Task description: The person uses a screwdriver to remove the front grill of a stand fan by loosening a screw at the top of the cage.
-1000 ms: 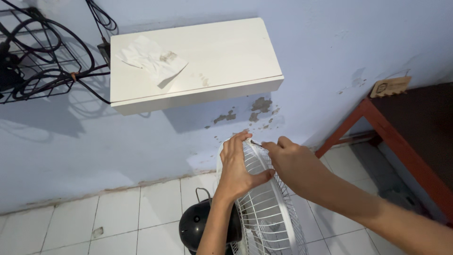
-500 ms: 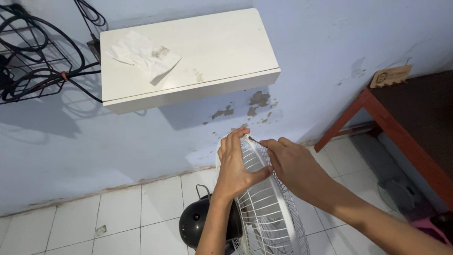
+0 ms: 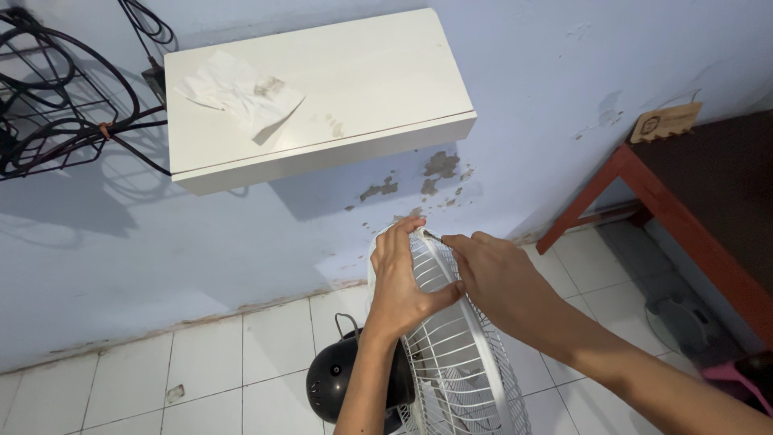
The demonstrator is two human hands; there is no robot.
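Hands gripping round white wire grille — black motor

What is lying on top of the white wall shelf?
On the white wall shelf lies a crumpled, stained white cloth near its left end, with a few faint stains beside it. Anything under the cloth is covered.

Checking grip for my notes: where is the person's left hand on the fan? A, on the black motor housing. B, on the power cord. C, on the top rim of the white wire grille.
C: the left hand grips the top rim of the white wire grille, above the black motor housing.
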